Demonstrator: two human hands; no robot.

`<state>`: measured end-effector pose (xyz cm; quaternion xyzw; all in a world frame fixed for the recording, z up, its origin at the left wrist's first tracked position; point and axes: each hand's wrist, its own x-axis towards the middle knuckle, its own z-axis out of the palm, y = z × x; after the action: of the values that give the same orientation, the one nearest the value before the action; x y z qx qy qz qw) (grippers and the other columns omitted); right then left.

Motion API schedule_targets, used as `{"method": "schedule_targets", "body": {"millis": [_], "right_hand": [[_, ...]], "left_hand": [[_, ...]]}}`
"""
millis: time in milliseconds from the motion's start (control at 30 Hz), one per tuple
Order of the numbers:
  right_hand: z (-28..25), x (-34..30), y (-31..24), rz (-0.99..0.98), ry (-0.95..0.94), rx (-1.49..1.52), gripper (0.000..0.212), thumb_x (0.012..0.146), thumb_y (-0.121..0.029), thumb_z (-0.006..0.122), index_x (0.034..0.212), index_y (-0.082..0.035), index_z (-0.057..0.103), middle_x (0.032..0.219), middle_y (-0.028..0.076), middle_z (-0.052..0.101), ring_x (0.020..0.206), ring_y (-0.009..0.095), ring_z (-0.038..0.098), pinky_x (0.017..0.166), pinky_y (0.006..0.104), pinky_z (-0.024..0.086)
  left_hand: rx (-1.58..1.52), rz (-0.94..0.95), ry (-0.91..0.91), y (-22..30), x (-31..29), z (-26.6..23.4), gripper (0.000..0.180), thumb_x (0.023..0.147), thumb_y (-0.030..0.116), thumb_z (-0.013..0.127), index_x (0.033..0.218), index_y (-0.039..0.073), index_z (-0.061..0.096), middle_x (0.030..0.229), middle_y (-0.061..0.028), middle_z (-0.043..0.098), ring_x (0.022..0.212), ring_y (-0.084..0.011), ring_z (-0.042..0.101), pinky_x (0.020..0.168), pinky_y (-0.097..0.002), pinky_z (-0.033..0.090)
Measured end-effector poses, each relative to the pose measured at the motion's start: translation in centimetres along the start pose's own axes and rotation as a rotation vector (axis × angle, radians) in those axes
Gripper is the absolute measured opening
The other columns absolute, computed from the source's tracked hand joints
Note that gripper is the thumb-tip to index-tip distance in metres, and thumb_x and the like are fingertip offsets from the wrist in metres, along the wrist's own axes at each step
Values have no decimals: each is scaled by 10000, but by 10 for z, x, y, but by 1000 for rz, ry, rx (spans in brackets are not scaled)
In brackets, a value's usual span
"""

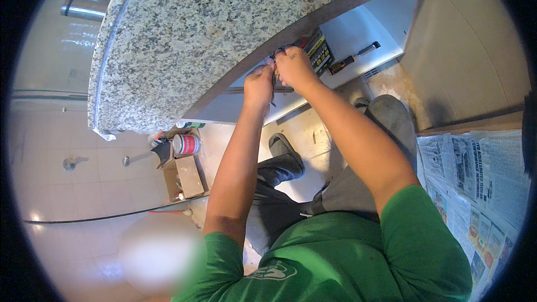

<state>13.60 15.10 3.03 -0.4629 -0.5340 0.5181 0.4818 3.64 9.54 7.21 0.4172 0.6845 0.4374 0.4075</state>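
Both my hands meet at the opening of a white cabinet under the countertop. My left hand (pixel 258 86) is closed, its thumb and fingers pinched together near my right hand. My right hand (pixel 295 68) is closed as well, fingers curled inward. Between them shows a thin dark piece (pixel 274 90), too small and covered to name. Just beyond my right hand, a black box with yellow print (pixel 320 50) stands in the cabinet. To its right lies a hand tool with a black and orange handle (pixel 341 66) on the white shelf (pixel 358 70).
A speckled granite countertop (pixel 184 39) with a curved wooden edge overhangs the cabinet. At lower left, a red and white can (pixel 186 144) stands by an open cardboard box (pixel 190 177). Newspaper sheets (pixel 475 173) cover a surface at right. My feet rest on the floor below.
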Motion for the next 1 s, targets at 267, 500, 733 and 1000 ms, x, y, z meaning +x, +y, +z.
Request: {"method": "schedule_targets", "body": {"millis": [267, 500, 733, 1000], "right_hand": [[-16, -11, -24, 273, -106, 256, 339, 904, -245, 540, 740, 44, 606, 599, 205, 622, 498, 321, 634, 477, 444, 522], [-25, -21, -22, 103, -56, 63, 360, 912, -281, 546, 793, 45, 644, 708, 258, 651, 670, 360, 679, 675, 457, 554], [-20, -18, -16, 25, -42, -42, 325, 902, -258, 591, 809, 45, 660, 818, 303, 665, 821, 374, 692, 777, 485, 537], [-20, -5, -21, 187, -85, 118, 384, 919, -279, 559, 746, 59, 621, 592, 214, 628, 492, 321, 637, 542, 431, 541]], "left_hand": [[9, -17, -12, -5, 2, -3, 393, 1018, 374, 557, 768, 79, 630, 635, 21, 531, 510, -86, 395, 472, -265, 313], [-38, 61, -101, 9, -19, 13, 438, 1030, 430, 524, 719, 122, 552, 549, 41, 466, 390, -71, 333, 360, -262, 253], [-36, 20, -63, 8, -16, 11, 418, 1041, 346, 529, 741, 69, 621, 649, 4, 574, 532, -87, 450, 492, -265, 358], [49, 10, 3, 0, 6, 8, 357, 1001, 321, 566, 736, 86, 606, 605, 15, 506, 460, -89, 390, 421, -273, 290]]}}
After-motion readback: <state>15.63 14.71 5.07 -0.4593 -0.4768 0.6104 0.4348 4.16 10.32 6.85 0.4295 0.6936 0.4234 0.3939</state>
